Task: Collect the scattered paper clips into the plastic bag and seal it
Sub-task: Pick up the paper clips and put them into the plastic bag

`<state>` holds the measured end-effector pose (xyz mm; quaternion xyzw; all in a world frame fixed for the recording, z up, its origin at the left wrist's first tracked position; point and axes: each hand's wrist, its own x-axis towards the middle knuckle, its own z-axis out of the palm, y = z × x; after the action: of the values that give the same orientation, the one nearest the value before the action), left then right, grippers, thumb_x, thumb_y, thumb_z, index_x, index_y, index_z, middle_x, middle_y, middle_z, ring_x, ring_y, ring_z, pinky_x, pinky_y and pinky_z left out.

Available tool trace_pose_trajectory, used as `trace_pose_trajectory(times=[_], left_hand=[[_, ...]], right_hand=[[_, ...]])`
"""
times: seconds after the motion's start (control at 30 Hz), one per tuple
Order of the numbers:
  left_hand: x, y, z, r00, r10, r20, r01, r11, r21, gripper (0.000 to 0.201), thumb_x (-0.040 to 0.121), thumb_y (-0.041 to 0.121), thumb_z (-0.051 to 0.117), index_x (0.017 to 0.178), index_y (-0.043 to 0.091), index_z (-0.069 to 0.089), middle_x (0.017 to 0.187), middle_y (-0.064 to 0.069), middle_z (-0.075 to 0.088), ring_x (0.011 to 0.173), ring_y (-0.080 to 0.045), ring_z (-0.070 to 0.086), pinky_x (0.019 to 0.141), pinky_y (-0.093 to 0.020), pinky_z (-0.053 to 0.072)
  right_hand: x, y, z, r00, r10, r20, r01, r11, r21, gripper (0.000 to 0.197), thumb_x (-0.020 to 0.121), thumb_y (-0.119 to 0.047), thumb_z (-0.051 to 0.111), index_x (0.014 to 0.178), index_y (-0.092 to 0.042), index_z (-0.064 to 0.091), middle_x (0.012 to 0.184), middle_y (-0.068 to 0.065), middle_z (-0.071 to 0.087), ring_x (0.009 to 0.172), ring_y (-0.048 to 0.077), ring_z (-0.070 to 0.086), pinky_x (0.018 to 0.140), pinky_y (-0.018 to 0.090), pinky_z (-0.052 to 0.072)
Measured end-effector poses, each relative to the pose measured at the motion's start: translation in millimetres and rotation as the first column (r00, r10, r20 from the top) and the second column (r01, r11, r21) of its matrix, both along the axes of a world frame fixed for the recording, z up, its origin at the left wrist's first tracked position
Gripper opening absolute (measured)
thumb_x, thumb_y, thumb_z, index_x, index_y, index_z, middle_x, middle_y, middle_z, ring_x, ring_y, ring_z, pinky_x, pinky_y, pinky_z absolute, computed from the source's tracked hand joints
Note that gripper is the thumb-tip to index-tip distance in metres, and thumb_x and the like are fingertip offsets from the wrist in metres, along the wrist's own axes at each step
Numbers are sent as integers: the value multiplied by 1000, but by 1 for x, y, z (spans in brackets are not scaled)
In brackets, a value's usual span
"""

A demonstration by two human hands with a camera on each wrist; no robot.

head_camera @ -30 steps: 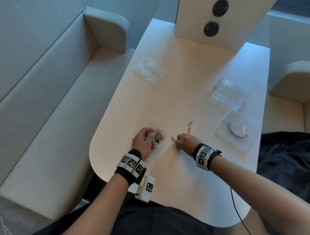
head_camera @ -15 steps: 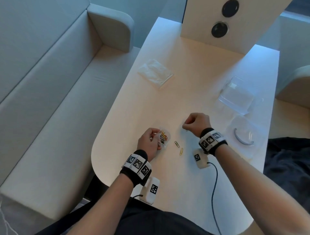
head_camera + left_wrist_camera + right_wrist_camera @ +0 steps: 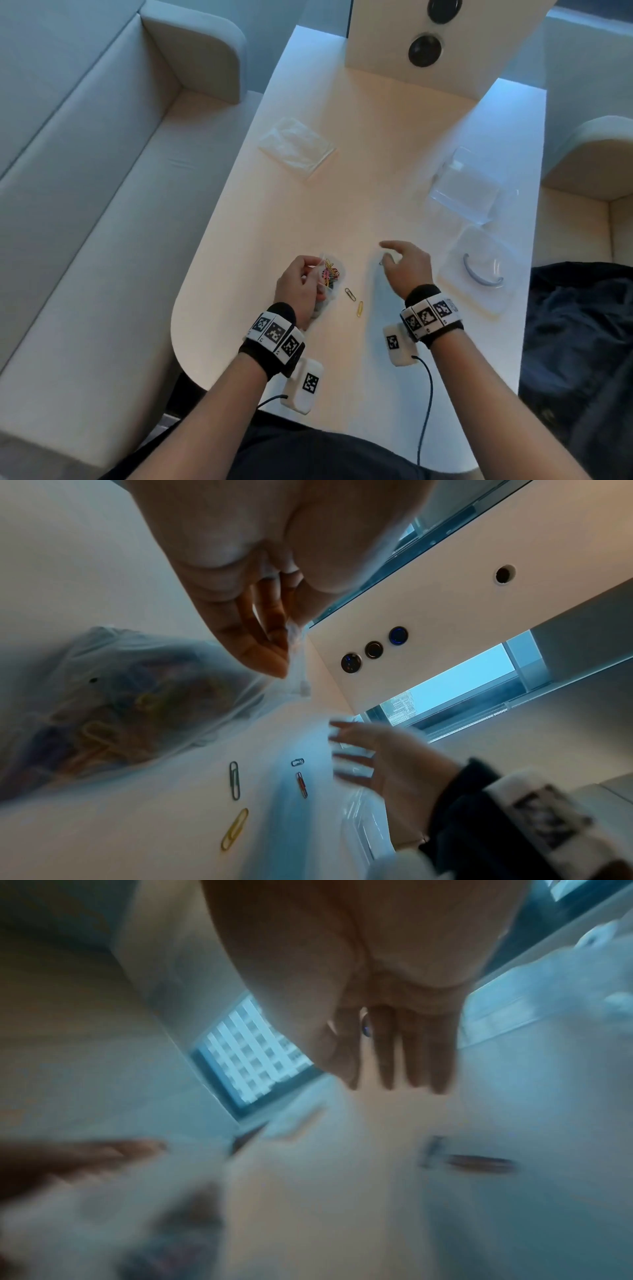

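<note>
White table (image 3: 394, 164), yellow clip (image 3: 359, 309)

A folded clear plastic sheet (image 3: 297, 148) and two clear plastic trays (image 3: 462, 187) lie on the white table (image 3: 376, 137).

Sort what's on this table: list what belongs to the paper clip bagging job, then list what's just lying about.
Job:
plastic bag of clips, held by left hand
grey clip
yellow clip
blue clip
red clip
right hand, reaching

Lying about:
folded clear bag
clear tray
clear lid
</note>
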<state>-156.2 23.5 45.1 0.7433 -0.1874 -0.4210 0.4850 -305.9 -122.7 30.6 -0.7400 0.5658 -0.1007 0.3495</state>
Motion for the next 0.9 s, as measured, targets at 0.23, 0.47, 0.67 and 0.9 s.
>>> trace_pose_trajectory(times=[0.23, 0.47, 0.67, 0.9], left_hand=[[-1, 7, 3, 1000, -4, 12, 4, 1000, -9, 17, 99, 16, 50, 95, 26, 61, 74, 0, 64, 60, -14, 61, 64, -32, 56], [-2, 19, 4, 999, 5, 33, -4, 1000, -16, 14, 99, 15, 51, 101, 19, 64, 75, 0, 64, 61, -14, 61, 67, -31, 55], [-7, 32, 2, 999, 17, 43, -17, 1000, -11, 16, 99, 15, 49, 101, 19, 64, 79, -3, 64, 57, -14, 58, 52, -21, 47], [-11, 44, -4, 998, 58, 17, -58, 998, 4, 15, 99, 15, 50, 105, 15, 64, 85, -7, 64, 59, -19, 59, 46, -16, 44]], right_hand=[[16, 41, -65, 899, 218, -379, -183, 975, 127, 59, 102, -39, 26, 154, -17, 7, 162, 10, -6, 148, 35, -3, 119, 53, 8], [0, 83, -76, 740, 510, -439, -567, 824, 1, 56, 102, -34, 28, 152, -12, 17, 160, 20, 5, 147, 42, 7, 118, 53, 18], [-39, 96, -70, 596, 668, -446, -768, 636, -74, 66, 85, 0, 46, 149, -9, 30, 156, 22, 23, 141, 45, 25, 112, 52, 33], [-65, 90, -71, 352, 691, -631, -934, 299, -193, 45, 73, 5, 49, 114, 5, 67, 120, 24, 64, 100, 37, 66, 87, 37, 57]])
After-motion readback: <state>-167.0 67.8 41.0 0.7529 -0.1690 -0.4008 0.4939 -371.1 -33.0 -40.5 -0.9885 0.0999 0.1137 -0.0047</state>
